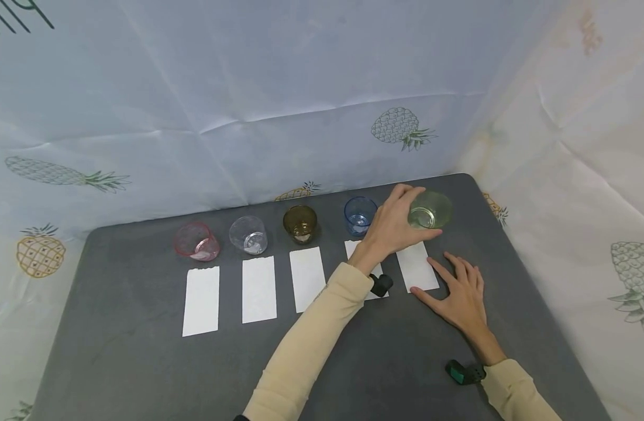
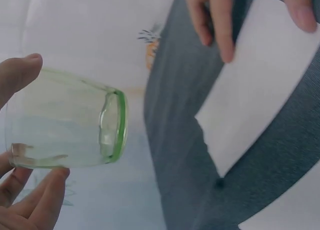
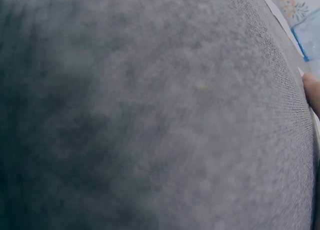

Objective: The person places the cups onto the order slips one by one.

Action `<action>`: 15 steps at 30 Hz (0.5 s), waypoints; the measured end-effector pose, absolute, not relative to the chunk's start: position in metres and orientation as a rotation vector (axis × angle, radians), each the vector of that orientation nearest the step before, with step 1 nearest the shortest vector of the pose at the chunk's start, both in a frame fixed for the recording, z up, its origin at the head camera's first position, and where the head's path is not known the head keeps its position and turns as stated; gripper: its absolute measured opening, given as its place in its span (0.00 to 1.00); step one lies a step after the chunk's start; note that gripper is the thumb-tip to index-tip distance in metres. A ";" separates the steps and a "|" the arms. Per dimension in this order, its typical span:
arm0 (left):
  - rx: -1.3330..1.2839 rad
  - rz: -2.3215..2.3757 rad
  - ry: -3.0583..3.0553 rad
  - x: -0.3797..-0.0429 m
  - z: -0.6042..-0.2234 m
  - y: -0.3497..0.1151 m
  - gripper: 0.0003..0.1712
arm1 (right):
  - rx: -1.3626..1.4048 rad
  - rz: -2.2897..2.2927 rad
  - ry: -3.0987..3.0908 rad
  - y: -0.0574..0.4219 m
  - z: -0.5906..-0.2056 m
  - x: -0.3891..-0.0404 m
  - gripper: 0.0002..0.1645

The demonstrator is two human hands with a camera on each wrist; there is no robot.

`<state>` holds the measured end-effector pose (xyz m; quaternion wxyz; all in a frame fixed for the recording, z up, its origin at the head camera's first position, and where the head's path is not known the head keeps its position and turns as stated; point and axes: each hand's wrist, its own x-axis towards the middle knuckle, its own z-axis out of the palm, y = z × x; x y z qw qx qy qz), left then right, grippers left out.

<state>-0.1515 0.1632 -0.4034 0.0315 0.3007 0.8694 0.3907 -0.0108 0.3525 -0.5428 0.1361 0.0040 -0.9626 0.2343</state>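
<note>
My left hand (image 1: 392, 225) grips a pale green glass cup (image 1: 430, 209) at the far right of the table, thumb on one side and fingers on the other. In the left wrist view the green glass cup (image 2: 70, 122) hangs in the air beside a white paper strip (image 2: 260, 79). My right hand (image 1: 461, 295) lies low over that paper strip (image 1: 417, 266), fingers spread and fairly straight, thumb near its lower left corner and index fingertip at its right edge. Only the right thumb (image 3: 311, 89) shows in the right wrist view, at the edge.
A blue cup (image 1: 360, 216), a brown cup (image 1: 300, 224), a clear cup (image 1: 248, 235) and a pink cup (image 1: 197, 241) stand in a row along the back of the grey table (image 1: 143, 374). Several white paper strips (image 1: 258, 289) lie before them; my left forearm covers part of one.
</note>
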 end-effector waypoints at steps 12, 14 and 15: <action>0.921 1.251 2.622 -0.135 -0.396 0.155 0.52 | 0.037 0.674 -2.774 0.353 -0.542 -0.011 0.49; 0.928 1.249 2.623 -0.133 -0.398 0.154 0.51 | 0.037 0.678 -2.776 0.353 -0.541 -0.011 0.49; 0.933 1.248 2.627 -0.131 -0.399 0.154 0.51 | 0.038 0.679 -2.776 0.353 -0.541 -0.011 0.49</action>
